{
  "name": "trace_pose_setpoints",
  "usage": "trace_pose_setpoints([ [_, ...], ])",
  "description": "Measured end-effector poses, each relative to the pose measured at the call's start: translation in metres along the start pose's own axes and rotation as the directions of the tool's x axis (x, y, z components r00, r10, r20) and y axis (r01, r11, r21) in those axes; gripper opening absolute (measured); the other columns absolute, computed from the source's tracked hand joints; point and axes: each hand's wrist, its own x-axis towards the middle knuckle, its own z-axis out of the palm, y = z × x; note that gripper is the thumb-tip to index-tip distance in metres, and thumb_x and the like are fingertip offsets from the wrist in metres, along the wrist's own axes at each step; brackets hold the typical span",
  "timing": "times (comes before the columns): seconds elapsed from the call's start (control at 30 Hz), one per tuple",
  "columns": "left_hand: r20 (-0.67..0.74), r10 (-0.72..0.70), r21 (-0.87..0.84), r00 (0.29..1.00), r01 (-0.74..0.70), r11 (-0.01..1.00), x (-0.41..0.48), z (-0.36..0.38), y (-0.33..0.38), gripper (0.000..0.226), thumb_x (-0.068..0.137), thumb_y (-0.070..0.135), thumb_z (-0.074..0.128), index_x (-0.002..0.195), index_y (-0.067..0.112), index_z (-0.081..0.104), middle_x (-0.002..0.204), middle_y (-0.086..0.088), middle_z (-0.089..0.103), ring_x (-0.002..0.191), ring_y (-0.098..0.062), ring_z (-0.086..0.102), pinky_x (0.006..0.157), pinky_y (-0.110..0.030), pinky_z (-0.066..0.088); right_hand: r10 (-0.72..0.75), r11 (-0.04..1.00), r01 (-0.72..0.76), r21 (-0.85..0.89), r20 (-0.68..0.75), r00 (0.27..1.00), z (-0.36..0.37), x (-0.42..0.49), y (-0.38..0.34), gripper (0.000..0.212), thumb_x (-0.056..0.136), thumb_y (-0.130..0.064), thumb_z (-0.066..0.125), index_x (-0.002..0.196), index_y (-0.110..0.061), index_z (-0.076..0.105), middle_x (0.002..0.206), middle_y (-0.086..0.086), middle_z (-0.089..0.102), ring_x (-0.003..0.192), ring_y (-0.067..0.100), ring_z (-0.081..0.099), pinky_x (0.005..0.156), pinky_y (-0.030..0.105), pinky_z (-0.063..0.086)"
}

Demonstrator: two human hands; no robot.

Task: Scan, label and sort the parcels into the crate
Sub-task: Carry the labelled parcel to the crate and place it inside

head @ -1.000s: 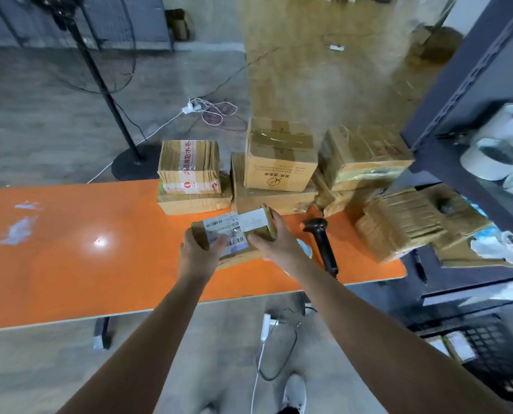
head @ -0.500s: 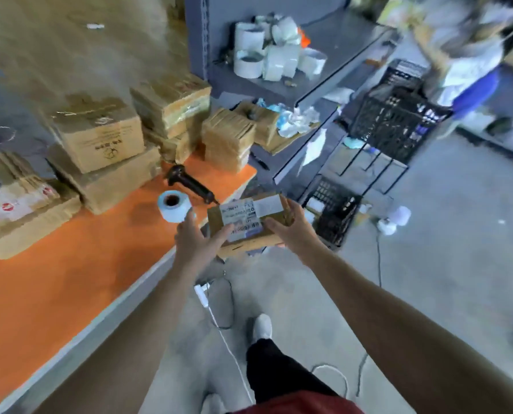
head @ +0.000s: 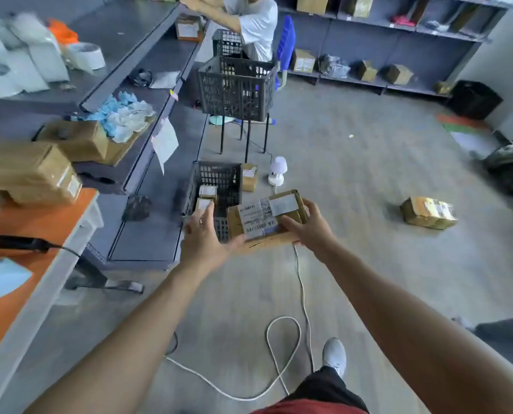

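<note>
Storeroom with a grey concrete floor, dark shelving (head: 383, 34) along the far wall and more down the left side. Corner of an orange worktop (head: 16, 218) at near left, stacked with brown boxes.

Partly hidden or cut off: a black scanner (head: 13, 243) and a pale blue roll (head: 1, 277) on the worktop, both clipped by the left edge. Another person (head: 255, 25) at far centre, head out of frame, behind a black crate on a stand (head: 235, 88). Near right corner of the floor crate (head: 216, 177) covered by the held parcel. Two small labelled parcels (head: 207, 192) lying inside that crate, its floor otherwise hard to make out.

Writing: white shipping label with barcodes on top of the parcel (head: 267, 218), print too small and blurred to read. Second white label at its far right end, apparently blank.

Parcel flat and label side up, in the air just right of the floor crate, long axis running left to right and angled slightly away at the right end.

Right hand (head: 312, 227) gripping the right end, thumb on top, fingers curled round the far edge. Left hand (head: 203, 237) spread wide, fingers straight, only the thumb touching the near left corner.

Further right, another taped parcel lying on the floor (head: 428, 212). White cable (head: 279, 354) looping across the near floor.
</note>
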Motion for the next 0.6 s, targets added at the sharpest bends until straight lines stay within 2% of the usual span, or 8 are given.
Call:
trace_pose_setpoints([
  [0.07,0.043,0.018,0.027,0.999,-0.019,0.999,0.012,0.026,0.033,0.110,0.071,0.070,0.065,0.153,0.020,0.011,0.154,-0.013,0.018,0.142,-0.033,0.020,0.109,-0.050,0.034,0.018,0.999,-0.017,0.041,-0.024,1.000,-0.037,0.013,0.018,0.068,0.082,-0.034,0.078,0.139,-0.030,0.042,0.110,0.003,0.063,0.083,0.018,0.065,0.052,0.024,0.052],
  [0.2,0.074,0.056,0.082,0.996,-0.062,0.995,0.040,0.092,0.107,0.109,0.073,0.071,0.064,0.154,0.021,0.010,0.155,-0.012,0.016,0.143,-0.033,0.018,0.113,-0.050,0.029,0.037,0.993,-0.028,0.111,-0.072,0.997,-0.119,0.053,0.058,0.067,0.082,-0.033,0.078,0.138,-0.030,0.042,0.107,0.001,0.063,0.080,0.013,0.064,0.050,0.022,0.051],
  [0.27,0.105,0.048,0.115,0.993,-0.060,0.992,0.053,0.128,0.151,0.108,0.074,0.071,0.062,0.154,0.021,0.008,0.156,-0.010,0.015,0.143,-0.032,0.018,0.114,-0.048,0.028,0.053,0.990,-0.041,0.131,-0.083,0.995,-0.165,0.079,0.080,0.067,0.082,-0.034,0.078,0.138,-0.030,0.042,0.110,0.003,0.062,0.083,0.016,0.065,0.052,0.023,0.052],
  [0.43,0.147,0.004,0.152,0.989,-0.027,0.988,0.083,0.206,0.259,0.109,0.075,0.074,0.058,0.154,0.022,0.004,0.159,-0.006,0.010,0.146,-0.029,0.013,0.115,-0.051,0.025,0.048,0.994,-0.043,0.096,-0.056,0.997,-0.282,0.142,0.115,0.070,0.083,-0.032,0.078,0.141,-0.027,0.039,0.114,0.003,0.062,0.085,0.018,0.066,0.054,0.026,0.053],
  [0.6,0.107,-0.002,0.159,0.994,-0.015,0.987,0.116,0.247,0.332,0.108,0.074,0.073,0.060,0.154,0.020,0.009,0.156,-0.011,0.017,0.143,-0.032,0.019,0.113,-0.048,0.028,0.026,0.998,-0.023,0.056,-0.053,0.998,-0.357,0.199,0.123,0.073,0.082,-0.033,0.078,0.143,-0.027,0.038,0.115,0.004,0.061,0.091,0.023,0.067,0.064,0.035,0.060],
])
